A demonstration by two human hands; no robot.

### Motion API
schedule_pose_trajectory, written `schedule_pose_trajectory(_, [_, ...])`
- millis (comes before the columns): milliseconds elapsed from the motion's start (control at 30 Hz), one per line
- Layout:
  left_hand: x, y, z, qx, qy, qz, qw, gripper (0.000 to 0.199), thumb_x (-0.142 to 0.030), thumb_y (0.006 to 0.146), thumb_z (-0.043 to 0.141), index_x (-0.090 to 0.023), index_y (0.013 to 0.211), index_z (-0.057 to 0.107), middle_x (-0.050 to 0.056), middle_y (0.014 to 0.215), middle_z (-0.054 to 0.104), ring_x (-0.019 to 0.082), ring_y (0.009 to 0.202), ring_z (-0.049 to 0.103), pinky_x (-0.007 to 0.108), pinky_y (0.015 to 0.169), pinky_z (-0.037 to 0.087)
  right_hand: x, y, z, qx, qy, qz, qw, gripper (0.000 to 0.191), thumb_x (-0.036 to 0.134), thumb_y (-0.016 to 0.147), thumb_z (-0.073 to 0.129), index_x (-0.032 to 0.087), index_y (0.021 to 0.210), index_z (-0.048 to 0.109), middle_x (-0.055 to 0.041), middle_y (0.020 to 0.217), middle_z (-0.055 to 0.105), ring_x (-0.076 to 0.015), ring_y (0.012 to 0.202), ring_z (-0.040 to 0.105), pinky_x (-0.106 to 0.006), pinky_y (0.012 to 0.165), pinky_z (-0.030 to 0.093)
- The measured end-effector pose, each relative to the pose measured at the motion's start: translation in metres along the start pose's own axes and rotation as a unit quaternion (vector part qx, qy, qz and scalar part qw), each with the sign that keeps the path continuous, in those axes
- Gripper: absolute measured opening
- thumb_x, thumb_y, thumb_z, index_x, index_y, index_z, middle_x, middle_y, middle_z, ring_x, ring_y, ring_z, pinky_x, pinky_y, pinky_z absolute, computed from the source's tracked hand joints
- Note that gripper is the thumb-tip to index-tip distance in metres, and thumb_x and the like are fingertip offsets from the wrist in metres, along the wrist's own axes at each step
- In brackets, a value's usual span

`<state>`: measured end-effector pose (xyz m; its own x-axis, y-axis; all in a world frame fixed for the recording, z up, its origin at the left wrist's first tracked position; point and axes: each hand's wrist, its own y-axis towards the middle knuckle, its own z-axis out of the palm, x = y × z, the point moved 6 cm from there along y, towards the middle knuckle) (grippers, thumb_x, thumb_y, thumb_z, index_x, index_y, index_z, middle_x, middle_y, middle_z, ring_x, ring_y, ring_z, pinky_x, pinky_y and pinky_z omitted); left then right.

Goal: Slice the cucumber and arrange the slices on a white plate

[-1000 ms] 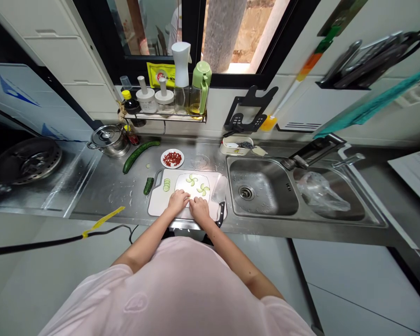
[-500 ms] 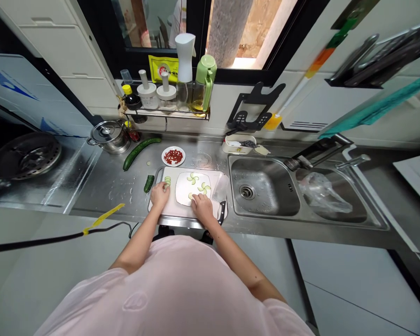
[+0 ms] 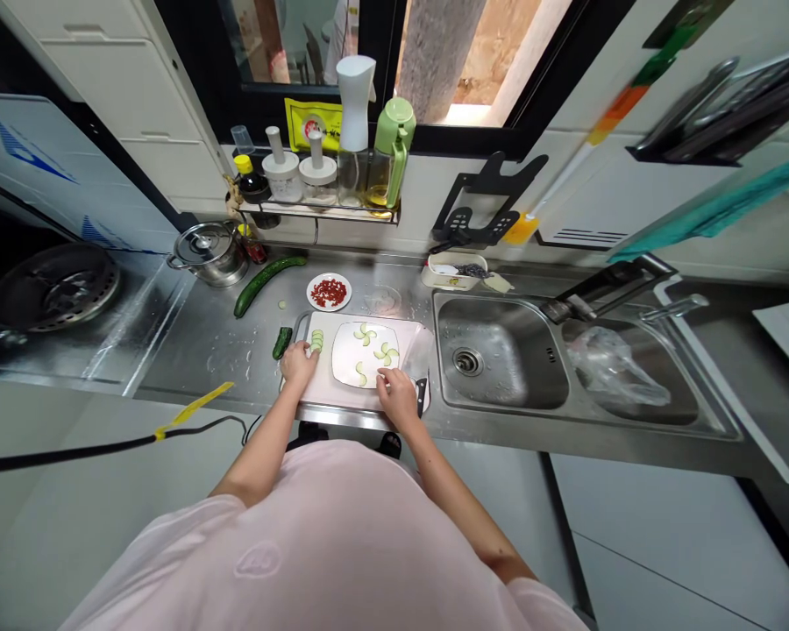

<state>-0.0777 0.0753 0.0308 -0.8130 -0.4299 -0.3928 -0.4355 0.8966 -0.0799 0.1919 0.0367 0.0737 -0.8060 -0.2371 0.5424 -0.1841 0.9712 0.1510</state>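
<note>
**Arranging cucumber slices on the white plate**

Counting from the middle of the frame: one cutting board (image 3: 316, 394), one white plate (image 3: 348, 364) on it, two pinwheel clusters of cucumber slices (image 3: 364, 334) on the plate plus one lone slice (image 3: 361, 374) near its lower edge, one small stack of slices (image 3: 316, 341) at the board's left, one cucumber stub (image 3: 280, 342) just off the board, one whole cucumber (image 3: 266, 284) higher up, and one saucer of red berries (image 3: 329, 292).

My left hand (image 3: 298, 361) rests by the stack, fingers curled down onto it; whether they pinch a slice I cannot tell. My right hand (image 3: 398, 394) sits at the plate's lower right rim, fingertips (image 3: 382, 378) bent toward the plate just beside the lone slice, gripping nothing I can make out.

Half a second ago my right hand covered the plate's lower edge; it has since slid right, uncovering the lone slice. My left hand has stayed at the stack.
</note>
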Motion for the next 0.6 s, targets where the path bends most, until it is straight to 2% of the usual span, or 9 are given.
schedule_pose_trajectory(167, [-0.0001, -0.0001, 0.0018, -0.001, 0.001, -0.009, 1.0, 0.032, -0.043, 0.078, 0.055, -0.02, 0.099, 0.062, 0.012, 0.102, 0.062, 0.024, 0.091, 0.058, 0.032, 0.075, 0.04, -0.0028, -0.0034, 0.0, 0.004, 0.006, 0.002, 1.0, 0.026, 0.024, 0.09, 0.041, 0.017, 0.102, 0.064, -0.0067, 0.088, 0.063, -0.0193, 0.086, 0.052, -0.028, 0.079, 0.037])
schedule_pose_trajectory(400, [0.0007, -0.0014, 0.0009, -0.013, -0.025, -0.017, 0.999, 0.024, -0.04, 0.076, 0.057, -0.021, 0.09, 0.059, 0.006, 0.091, 0.064, 0.019, 0.085, 0.058, 0.027, 0.072, 0.039, -0.0042, -0.0064, 0.001, 0.007, 0.003, 0.005, 1.0, 0.026, 0.025, 0.09, 0.041, 0.018, 0.101, 0.064, -0.0065, 0.088, 0.062, -0.0192, 0.087, 0.053, -0.028, 0.08, 0.037])
schedule_pose_trajectory(500, [0.0022, 0.0001, 0.0031, -0.019, -0.079, -0.02, 0.996, 0.017, -0.035, 0.075, 0.058, -0.021, 0.084, 0.058, 0.003, 0.084, 0.065, 0.017, 0.078, 0.059, 0.026, 0.071, 0.04, -0.0038, -0.0066, 0.0002, 0.008, 0.008, 0.005, 1.0, 0.026, 0.025, 0.091, 0.041, 0.018, 0.101, 0.064, -0.0065, 0.088, 0.062, -0.0192, 0.087, 0.052, -0.028, 0.079, 0.037])
schedule_pose_trajectory(600, [0.0044, 0.0034, 0.0075, -0.016, -0.176, -0.032, 0.984, 0.015, -0.032, 0.072, 0.059, -0.02, 0.081, 0.058, 0.001, 0.079, 0.064, 0.014, 0.073, 0.058, 0.025, 0.071, 0.041, -0.0035, -0.0079, -0.0006, 0.009, 0.009, 0.007, 1.0, 0.027, 0.025, 0.09, 0.04, 0.018, 0.1, 0.064, -0.0066, 0.087, 0.062, -0.0189, 0.085, 0.052, -0.028, 0.077, 0.037])
